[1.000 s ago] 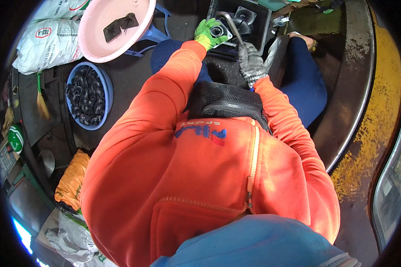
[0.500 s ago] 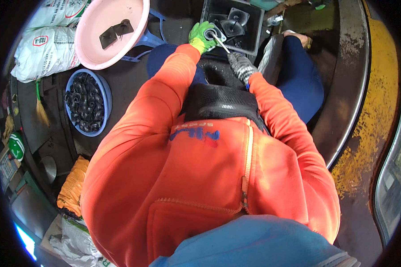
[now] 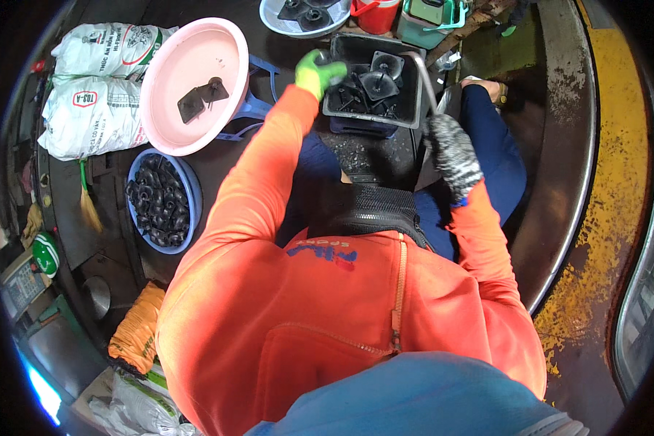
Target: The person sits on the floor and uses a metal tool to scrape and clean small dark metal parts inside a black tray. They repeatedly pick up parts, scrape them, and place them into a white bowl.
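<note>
My left hand [image 3: 318, 75], in a bright green glove, is raised at the left rim of a black tray [image 3: 330, 109]. Its thumb and fingers curve around something dark, blurred and too small to make out. In the tray lie several black rubber parts [image 3: 378, 86], some with square flat bases. My right hand [image 3: 453, 156], in a black-and-white knit glove, is to the right of the tray. It grips a thin metal rod [image 3: 429, 91] whose bent tip reaches over the tray's far right corner.
Left of the tray, a pink basin [image 3: 158, 120] holds two black parts. A blue basin [image 3: 195, 182] nearer me is full of small black parts. Beyond the tray stand a pale bowl [image 3: 272, 22], a red bucket [image 3: 376, 20] and a green container [image 3: 414, 33]. A metal ledge [image 3: 570, 182] runs along my right.
The rod has come out of the round part that my left hand held. My right hand has moved right and nearer me with it; my left has drawn slightly left. My view has shifted forward.
</note>
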Available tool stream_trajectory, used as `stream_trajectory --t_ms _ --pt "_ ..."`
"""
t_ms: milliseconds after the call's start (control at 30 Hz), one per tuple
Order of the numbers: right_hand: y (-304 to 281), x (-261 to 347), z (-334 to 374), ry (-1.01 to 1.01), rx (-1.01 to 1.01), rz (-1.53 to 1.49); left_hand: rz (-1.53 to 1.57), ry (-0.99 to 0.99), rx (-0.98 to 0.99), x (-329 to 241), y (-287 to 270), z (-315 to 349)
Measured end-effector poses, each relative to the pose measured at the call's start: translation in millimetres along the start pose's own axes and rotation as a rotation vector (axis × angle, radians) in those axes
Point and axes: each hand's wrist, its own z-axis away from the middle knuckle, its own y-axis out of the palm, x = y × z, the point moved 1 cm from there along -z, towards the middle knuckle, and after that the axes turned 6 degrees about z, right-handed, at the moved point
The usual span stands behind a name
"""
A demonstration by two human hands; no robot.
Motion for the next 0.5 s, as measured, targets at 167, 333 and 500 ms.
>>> stream_trajectory --t_ms 167,333,500 --pt "-14 -6 12 0.604 -0.015 -0.876 0.144 0.03 0.066 -51 22 -89" --pt "-11 -6 -3 0.54 -0.013 -0.973 -0.887 0.112 0.325 -11 55 -100" --pt "-10 -20 -11 0.646 0.016 -0.982 -1.466 0.155 0.739 57 92 -8"
